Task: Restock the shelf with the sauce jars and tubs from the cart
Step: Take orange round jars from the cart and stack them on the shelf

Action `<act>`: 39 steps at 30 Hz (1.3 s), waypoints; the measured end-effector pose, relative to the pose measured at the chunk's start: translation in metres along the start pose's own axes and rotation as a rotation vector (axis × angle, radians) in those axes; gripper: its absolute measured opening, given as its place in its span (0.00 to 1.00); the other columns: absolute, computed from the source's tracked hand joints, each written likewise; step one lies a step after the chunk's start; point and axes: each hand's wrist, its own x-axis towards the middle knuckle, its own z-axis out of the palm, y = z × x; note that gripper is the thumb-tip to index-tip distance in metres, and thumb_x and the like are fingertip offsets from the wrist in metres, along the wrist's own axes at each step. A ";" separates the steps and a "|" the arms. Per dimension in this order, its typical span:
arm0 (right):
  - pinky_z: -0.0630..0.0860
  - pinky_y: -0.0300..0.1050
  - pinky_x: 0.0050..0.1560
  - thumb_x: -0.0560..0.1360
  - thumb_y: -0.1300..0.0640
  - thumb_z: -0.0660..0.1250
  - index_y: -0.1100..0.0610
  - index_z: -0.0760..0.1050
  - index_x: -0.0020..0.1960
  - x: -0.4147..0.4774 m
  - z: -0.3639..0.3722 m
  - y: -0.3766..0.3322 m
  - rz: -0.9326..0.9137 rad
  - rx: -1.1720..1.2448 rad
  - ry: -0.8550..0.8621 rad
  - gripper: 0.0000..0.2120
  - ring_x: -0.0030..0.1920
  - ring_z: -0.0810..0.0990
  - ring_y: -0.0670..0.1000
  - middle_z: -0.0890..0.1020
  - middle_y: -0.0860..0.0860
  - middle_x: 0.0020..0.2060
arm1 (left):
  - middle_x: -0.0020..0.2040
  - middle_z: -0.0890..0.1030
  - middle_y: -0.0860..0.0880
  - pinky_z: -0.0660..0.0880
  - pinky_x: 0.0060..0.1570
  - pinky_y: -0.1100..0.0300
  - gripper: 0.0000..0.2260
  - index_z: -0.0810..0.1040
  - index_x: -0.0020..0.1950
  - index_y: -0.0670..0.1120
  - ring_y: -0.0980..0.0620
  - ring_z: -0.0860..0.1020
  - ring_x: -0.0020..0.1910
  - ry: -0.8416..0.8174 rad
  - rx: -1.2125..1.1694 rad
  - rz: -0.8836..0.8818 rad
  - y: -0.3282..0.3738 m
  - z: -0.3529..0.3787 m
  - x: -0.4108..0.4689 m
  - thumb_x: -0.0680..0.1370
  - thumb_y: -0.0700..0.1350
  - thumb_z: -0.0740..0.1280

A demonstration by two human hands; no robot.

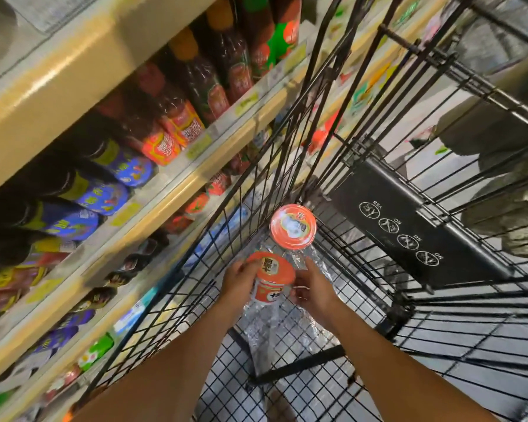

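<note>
Near the end, I judged: my left hand (240,280) gripped one tub (272,281) in the cart (378,202); my right hand (313,289) touched it, grip unclear; a second tub (293,226) sat unshelved

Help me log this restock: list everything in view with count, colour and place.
held tub: one, orange lid, orange and white body, between both hands over the cart
second tub: one, orange lid, in the cart just beyond the hands
plastic wrap: one crumpled sheet, clear, in the cart under the hands
cart: one, black wire, centre and right
seat flap: one, black with white pictograms, on the cart at right
shelf: several cream tiers, left
red-labelled bottles: many, dark, upper tier
blue-labelled bottles: several, dark, same tier, nearer
left hand: grips the held tub's left side
right hand: fingers curled against the held tub's right side
</note>
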 end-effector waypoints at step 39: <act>0.69 0.65 0.67 0.54 0.29 0.77 0.45 0.36 0.79 0.021 -0.036 0.038 -0.591 -1.205 0.315 0.69 0.77 0.57 0.60 0.50 0.54 0.79 | 0.56 0.84 0.36 0.79 0.52 0.45 0.20 0.78 0.65 0.39 0.38 0.84 0.52 -0.036 -0.419 -0.192 -0.052 -0.045 -0.018 0.82 0.50 0.58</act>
